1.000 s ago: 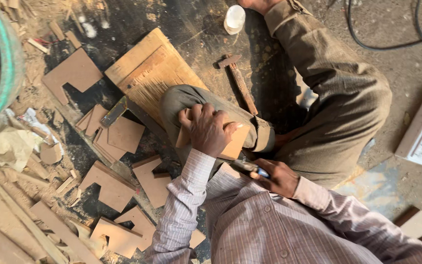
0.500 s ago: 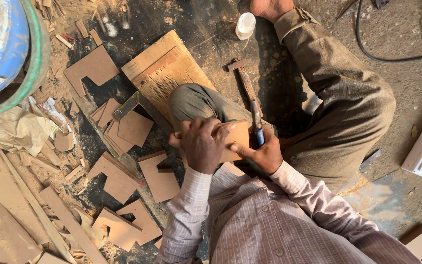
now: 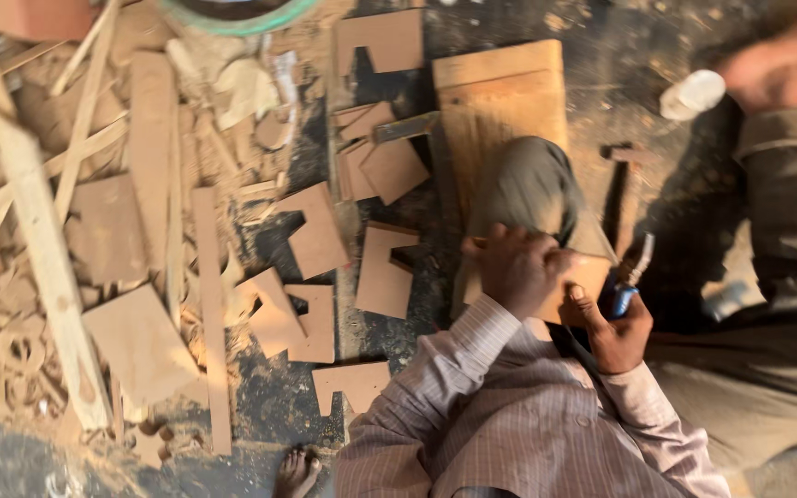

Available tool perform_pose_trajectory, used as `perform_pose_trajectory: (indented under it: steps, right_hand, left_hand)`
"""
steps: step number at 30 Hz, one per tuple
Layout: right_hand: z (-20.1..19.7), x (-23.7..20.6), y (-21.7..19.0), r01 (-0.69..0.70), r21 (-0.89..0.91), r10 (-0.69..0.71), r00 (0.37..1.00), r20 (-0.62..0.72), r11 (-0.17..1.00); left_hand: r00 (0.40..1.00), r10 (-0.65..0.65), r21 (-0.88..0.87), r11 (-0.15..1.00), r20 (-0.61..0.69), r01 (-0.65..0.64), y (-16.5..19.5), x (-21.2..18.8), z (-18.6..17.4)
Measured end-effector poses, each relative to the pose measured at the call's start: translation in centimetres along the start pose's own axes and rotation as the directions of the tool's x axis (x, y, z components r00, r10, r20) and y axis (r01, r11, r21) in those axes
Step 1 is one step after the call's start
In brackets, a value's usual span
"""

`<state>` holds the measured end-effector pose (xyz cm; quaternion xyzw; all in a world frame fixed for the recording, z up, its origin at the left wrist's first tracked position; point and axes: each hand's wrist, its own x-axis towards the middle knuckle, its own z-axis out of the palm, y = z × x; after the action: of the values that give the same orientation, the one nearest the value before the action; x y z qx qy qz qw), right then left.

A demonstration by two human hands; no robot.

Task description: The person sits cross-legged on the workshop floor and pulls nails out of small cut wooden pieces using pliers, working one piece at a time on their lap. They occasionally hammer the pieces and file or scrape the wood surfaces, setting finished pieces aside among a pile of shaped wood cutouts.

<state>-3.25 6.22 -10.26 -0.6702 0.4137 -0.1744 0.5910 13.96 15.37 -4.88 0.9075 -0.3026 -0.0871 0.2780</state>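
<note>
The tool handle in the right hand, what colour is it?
Blue handle, gripped by the right hand; head view.
</note>
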Motion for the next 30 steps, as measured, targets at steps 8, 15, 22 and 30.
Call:
perform_pose_trajectory:
  steps: [8,15,22,30]
  right_hand:
    - [1.8,-1.9,-2.0,0.189,-0.162,-0.177,0.980,0.086,0.969]
    - [2.8,-3.1,-1.3,0.067,0.199,-0.091,0.989,0.115,0.978]
    - [2.1,-3.5,1.0,-0.048,0.327,0.045,0.999,0.016,0.944]
    - [1.1,-3.5,0.8,-0.133,0.472,0.132,0.991,0.037,0.872]
  left_hand:
    - [0.983,0.052,-0.102,0.994,0.176,-0.034,-5.2,-4.2,-1.3]
    - [0.981,-0.184,-0.635,0.751,0.065,0.183,-13.0,-8.0,-5.5]
    - [0.629,-0.762,-0.988,-0.122,0.154,0.094,-24.6,-14.3,-12.0]
    - [0.306,-0.952,-0.896,-0.136,0.000,-0.422,-31.5,-14.6,-19.3]
